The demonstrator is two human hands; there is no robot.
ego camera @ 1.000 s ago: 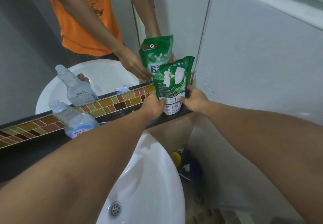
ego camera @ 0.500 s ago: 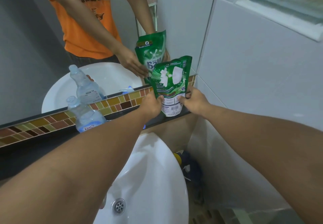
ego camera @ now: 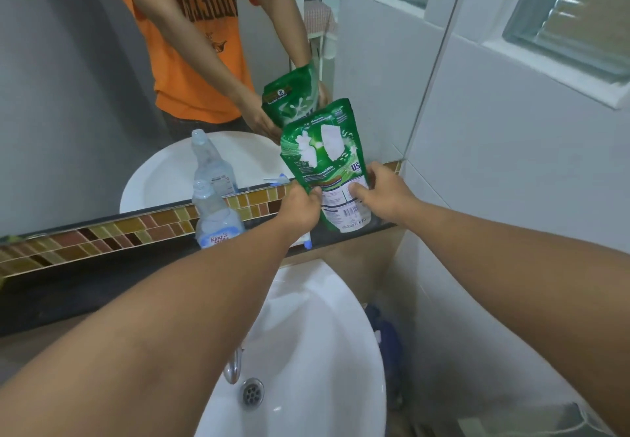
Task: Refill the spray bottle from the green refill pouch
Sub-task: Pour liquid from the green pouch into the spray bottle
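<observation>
Both hands, left and right, have fingers clenched on the pouch's lower part, keeping it upright; the bottle waits capless just left of them.

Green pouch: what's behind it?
Behind the green pouch is the mirror, showing its reflection. The dark ledge lies below; the pouch hides the tile strip there.

White-tiled walls, a frosted window, a mirror above a white basin.
</observation>
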